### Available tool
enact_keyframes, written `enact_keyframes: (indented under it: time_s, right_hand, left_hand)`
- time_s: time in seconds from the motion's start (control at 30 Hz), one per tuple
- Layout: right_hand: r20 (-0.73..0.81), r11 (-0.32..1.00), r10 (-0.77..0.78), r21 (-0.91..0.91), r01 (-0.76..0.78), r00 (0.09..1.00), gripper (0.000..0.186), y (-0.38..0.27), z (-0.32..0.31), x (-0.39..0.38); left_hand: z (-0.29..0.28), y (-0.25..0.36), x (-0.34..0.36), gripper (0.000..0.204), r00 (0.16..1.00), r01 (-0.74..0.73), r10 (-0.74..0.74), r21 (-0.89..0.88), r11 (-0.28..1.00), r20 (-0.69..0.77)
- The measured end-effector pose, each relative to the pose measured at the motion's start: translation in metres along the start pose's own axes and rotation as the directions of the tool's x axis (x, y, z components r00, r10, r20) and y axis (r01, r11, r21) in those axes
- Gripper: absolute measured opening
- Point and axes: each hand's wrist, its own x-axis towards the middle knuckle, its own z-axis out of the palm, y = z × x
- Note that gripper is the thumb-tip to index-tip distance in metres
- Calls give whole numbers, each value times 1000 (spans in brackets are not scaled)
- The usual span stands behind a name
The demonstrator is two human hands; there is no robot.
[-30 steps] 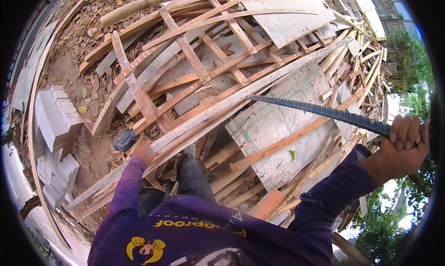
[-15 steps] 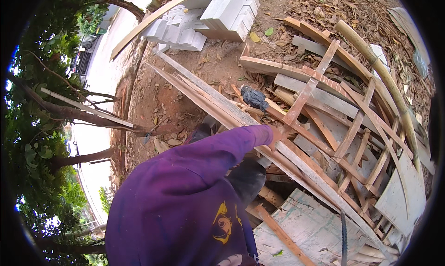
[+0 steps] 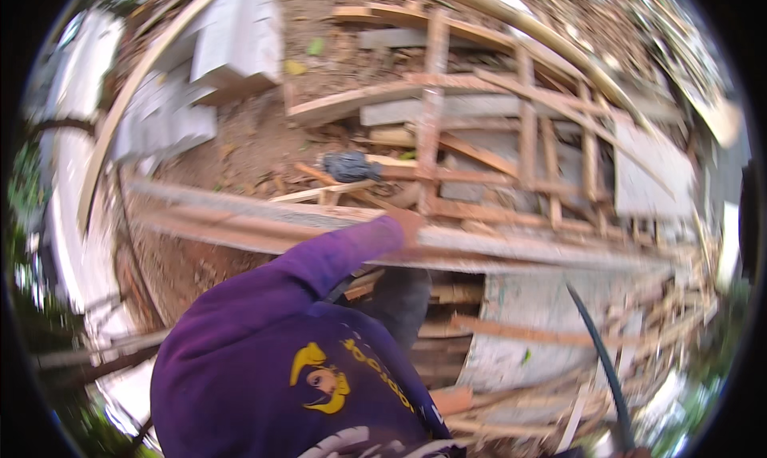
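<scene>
Over a long, whitish-faced plank [image 3: 519, 248] lies my left hand [image 3: 406, 228], blurred, its fingers closed round the plank. My right hand [image 3: 639, 452] barely shows at the lower right edge, closed on a ribbed steel bar [image 3: 601, 354] that points up and left over a whitish board [image 3: 511, 294]. Just beyond my left hand sit a dark crumpled bundle [image 3: 345, 167], possibly plastic, and a lattice of nailed wooden strips [image 3: 435, 122]. My purple sleeve and dark-trousered leg are below the plank.
Stacked pale blocks [image 3: 228, 47] stand upper left beside a bent strip [image 3: 120, 118] and leaf-strewn dirt [image 3: 240, 162]. A bamboo pole [image 3: 551, 39] crosses the upper right. Loose scrap timber fills the right; blurred branches and foliage edge the lower left.
My view swung sharply left, then partly back, and is now blurred. My left hand stays on the plank; the steel bar, raised across the pile earlier, now angles up from the lower right.
</scene>
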Motion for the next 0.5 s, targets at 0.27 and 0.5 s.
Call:
enact_keyframes:
  time_s: [0.27,0.5]
  right_hand:
    - [-237,859,-171,-512,27,956,38,-123,126,-91]
    - [-296,876,-132,-482,-28,946,35,-172,154,-132]
  left_hand:
    - [-40,-57,-83,64,989,92,-100,70,993,111]
    - [-57,-154,-186,67,987,92,-109,140,986,119]
